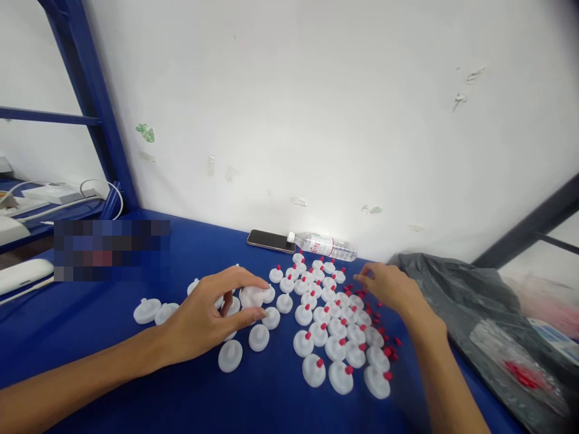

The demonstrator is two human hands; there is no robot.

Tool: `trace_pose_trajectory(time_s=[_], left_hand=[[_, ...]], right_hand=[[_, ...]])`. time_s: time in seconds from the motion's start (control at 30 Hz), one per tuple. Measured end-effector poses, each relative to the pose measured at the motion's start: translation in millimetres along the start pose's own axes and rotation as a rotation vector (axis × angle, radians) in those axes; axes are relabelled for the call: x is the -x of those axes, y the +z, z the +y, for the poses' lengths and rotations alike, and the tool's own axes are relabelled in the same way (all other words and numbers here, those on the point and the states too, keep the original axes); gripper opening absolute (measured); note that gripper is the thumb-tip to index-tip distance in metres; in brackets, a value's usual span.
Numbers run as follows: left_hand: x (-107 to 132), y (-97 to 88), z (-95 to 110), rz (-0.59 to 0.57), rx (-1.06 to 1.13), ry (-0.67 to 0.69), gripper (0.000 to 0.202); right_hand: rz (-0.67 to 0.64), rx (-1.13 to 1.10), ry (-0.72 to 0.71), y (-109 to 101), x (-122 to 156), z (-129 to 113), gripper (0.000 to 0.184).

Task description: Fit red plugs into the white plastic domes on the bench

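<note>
Several white disc-shaped plastic parts [230, 355] lie on the blue table [113, 325], uncapped on the left. To the right stand several of the same discs fitted with red caps [335, 348]. Loose red caps [379, 319] are scattered beside them. My left hand [212, 316] curls its fingers around a white disc [252, 296] among the uncapped ones. My right hand [389, 288] hovers over the loose red caps, fingers bent and blurred; what it pinches does not show.
A phone [270, 240] and a lying water bottle [323, 245] rest against the white wall. A grey plastic bag [470, 307] with more red caps lies at the right. Blue shelf posts [97, 102] stand at the left, with cables behind.
</note>
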State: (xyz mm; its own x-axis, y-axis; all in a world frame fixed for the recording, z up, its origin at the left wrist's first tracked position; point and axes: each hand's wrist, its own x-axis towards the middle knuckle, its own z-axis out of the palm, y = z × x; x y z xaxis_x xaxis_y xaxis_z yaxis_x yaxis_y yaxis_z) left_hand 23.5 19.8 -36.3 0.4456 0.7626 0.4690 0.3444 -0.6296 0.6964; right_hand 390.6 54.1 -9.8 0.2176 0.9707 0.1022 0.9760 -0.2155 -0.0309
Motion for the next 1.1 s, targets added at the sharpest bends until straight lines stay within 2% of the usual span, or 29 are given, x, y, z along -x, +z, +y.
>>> trace_pose_trajectory(time_s=[0.1,0.17,0.23,0.3,0.37,0.43,0.5,0.57,0.63,0.73,0.8,0.9,1.0,1.1], left_hand=[[-1,1.8,-1,-0.011,0.039,0.039,0.026],[-1,3.0,-2,0.007,0.042,0.059,0.030],[0,3.7,-4,0.023,0.027,0.082,0.036],[0,4.3,-5,0.019,-0.010,0.084,0.042],[1,4.8,-6,0.003,-0.038,0.074,0.045],[2,5.1,-7,-0.022,-0.055,0.073,0.044],[3,4.8,-7,-0.046,-0.080,0.084,0.044],[4,3.4,-5,-0.056,-0.122,0.102,0.043],[4,0.9,-2,-0.041,-0.150,0.131,0.040],[3,-4.0,2,0.030,-0.136,0.185,0.031],[2,-6.5,4,0.086,-0.123,0.210,0.025],[1,-7.6,3,0.109,-0.129,0.220,0.022],[2,-5.8,1,0.084,-0.120,0.224,0.020],[3,-3.7,1,0.061,-0.122,0.221,0.019]], right_hand=[[0.119,-0.015,0.016,-17,7,-17,0.034],[0.229,-0.103,-0.059,-28,17,-35,0.039],[0.285,-0.238,-0.238,-34,31,-58,0.045],[0.262,-0.346,-0.478,-33,47,-83,0.049],[0.212,-0.375,-0.702,-25,64,-105,0.045],[0.191,-0.372,-0.846,-13,77,-123,0.038],[0.218,-0.350,-0.923,-4,84,-133,0.032],[0.261,-0.319,-0.949,-2,85,-136,0.031],[0.274,-0.314,-0.895,-6,81,-131,0.037],[0.204,-0.315,-0.736,-15,72,-118,0.048],[0.124,-0.279,-0.681,-15,67,-112,0.052],[0.038,-0.218,-0.706,-5,63,-110,0.051],[0.029,-0.173,-0.734,7,64,-114,0.051],[0.006,-0.153,-0.736,10,67,-118,0.053]])
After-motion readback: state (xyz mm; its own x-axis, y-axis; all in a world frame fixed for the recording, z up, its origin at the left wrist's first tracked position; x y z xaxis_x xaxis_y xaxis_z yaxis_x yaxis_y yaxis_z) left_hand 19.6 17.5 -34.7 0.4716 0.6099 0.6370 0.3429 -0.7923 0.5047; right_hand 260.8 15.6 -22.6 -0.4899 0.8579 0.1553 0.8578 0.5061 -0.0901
